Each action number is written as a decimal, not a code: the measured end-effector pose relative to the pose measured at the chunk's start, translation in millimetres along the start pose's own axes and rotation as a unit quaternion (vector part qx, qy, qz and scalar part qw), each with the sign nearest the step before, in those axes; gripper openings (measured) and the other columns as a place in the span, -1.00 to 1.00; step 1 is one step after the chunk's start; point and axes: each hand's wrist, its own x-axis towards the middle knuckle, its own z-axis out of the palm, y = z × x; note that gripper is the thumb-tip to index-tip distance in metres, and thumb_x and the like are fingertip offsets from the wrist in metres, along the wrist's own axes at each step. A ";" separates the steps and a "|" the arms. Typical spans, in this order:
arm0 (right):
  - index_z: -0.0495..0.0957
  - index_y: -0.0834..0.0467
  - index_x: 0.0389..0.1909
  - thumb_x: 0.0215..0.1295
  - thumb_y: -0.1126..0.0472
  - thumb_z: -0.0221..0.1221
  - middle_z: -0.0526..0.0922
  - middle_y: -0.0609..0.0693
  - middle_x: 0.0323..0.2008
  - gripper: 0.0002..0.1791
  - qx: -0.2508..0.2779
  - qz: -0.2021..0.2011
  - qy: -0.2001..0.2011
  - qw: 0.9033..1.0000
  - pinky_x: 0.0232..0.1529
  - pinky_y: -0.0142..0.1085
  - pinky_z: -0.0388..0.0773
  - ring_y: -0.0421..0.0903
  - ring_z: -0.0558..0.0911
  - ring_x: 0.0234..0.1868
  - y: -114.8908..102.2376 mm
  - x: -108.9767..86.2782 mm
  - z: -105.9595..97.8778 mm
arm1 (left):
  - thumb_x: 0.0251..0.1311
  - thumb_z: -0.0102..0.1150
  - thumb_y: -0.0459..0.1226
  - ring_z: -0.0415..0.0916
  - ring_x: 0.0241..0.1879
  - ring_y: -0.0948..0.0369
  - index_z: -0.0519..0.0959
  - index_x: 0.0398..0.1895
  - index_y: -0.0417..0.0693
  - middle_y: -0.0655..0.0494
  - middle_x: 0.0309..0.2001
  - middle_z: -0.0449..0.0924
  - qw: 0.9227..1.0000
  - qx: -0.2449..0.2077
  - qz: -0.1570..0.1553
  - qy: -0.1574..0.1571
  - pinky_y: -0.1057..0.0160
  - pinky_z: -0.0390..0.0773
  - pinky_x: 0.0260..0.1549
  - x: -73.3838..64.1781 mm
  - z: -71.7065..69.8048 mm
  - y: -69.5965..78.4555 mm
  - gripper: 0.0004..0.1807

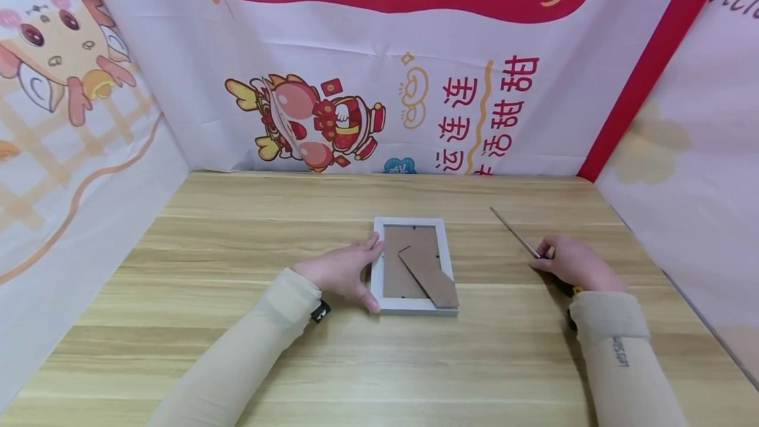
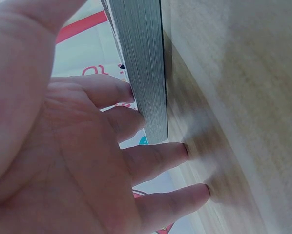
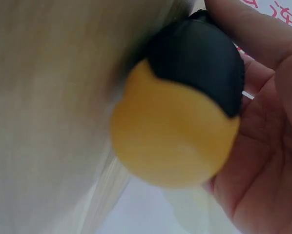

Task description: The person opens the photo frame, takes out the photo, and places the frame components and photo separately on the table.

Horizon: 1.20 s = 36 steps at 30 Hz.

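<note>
A picture frame [image 1: 415, 265] lies face down on the table [image 1: 207, 348], just below the middle of the head view. Its border is white on the back, with a grey, finely streaked side visible in the left wrist view. Inside sits a flat brown backing board [image 1: 395, 275] with small dark tabs around its edges. A brown easel stand [image 1: 435, 283] slants across the board into the lower right corner, covering part of it.

The left hand [image 1: 346, 271] is spread along the frame's left side, thumb at the lower left corner; its fingers are extended rather than curled, and they hide a little of that edge. The 2 hands are well apart. At the right of the head view, the right hand [image 1: 578, 262] is closed around a screwdriver [image 1: 514, 232] with a black and yellow handle, its shaft pointing to the upper left, clear of the frame.

Both arms wear cream sleeves [image 1: 237, 348]. The wood-grained table runs back to a white cloth [image 1: 356, 31] printed with a red cartoon dragon and red characters; 2 more pale walls [image 1: 682, 216] flank it left and right.
</note>
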 end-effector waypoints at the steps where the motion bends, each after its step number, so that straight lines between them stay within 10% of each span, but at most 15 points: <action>1: 0.55 0.15 -0.37 0.28 0.05 0.32 0.52 0.00 -0.51 -0.75 0.000 -0.002 0.001 1.000 -0.38 -0.16 0.42 -0.03 0.47 -0.46 0.1 -0.2 -0.5 | -0.16 0.54 0.12 -0.14 0.49 -0.16 -0.06 0.58 -0.13 -0.02 0.58 -0.35 1.000 0.000 0.000 0.000 -0.01 0.01 0.42 0.0 0.0 0.1 0.32; 12: 0.55 0.30 0.05 0.37 0.01 0.21 0.62 0.19 -0.25 -0.55 0.027 0.011 -0.019 0.999 -0.24 -0.02 0.54 0.05 0.56 -0.29 -18.4 -4.3 -20.6 | -0.15 0.54 0.11 -0.15 0.49 -0.17 -0.06 0.58 -0.14 -0.03 0.58 -0.35 1.000 -0.003 0.002 0.000 -0.01 0.01 0.42 0.4 -0.5 0.4 0.32; 21: 0.62 0.24 0.11 0.32 0.00 0.28 0.64 -0.02 -0.29 -0.53 0.005 -0.068 -0.034 0.997 -0.23 -0.12 0.53 -0.09 0.54 -0.31 -71.0 -10.8 -27.3 | -0.12 0.51 0.15 -0.16 0.51 -0.07 -0.05 0.58 -0.12 -0.02 0.58 -0.32 1.000 -0.014 0.007 -0.007 0.02 0.02 0.42 -1.4 -4.5 -2.1 0.30; 29: 0.59 0.26 0.15 0.28 0.02 0.32 0.62 -0.10 -0.35 -0.48 0.020 -0.110 -0.095 0.989 -0.30 -0.24 0.52 -0.17 0.52 -0.36 -108.8 -12.6 -10.2 | 0.13 0.44 -0.16 0.23 0.39 0.03 0.12 0.54 -0.15 -0.05 0.45 0.24 0.999 -0.017 0.029 0.038 0.05 0.26 0.33 22.0 -35.5 -16.6 -0.03; 36: 0.64 0.26 0.06 0.19 -0.12 0.36 0.61 -0.13 -0.46 -0.40 0.007 -0.124 -0.123 0.985 -0.41 -0.27 0.49 -0.20 0.49 -0.47 -136.3 -17.1 8.1 | 0.11 0.43 -0.37 0.05 0.47 0.02 0.03 0.56 -0.16 -0.02 0.53 0.07 0.999 0.022 0.005 0.031 0.05 0.14 0.38 42.2 -46.9 -24.7 0.01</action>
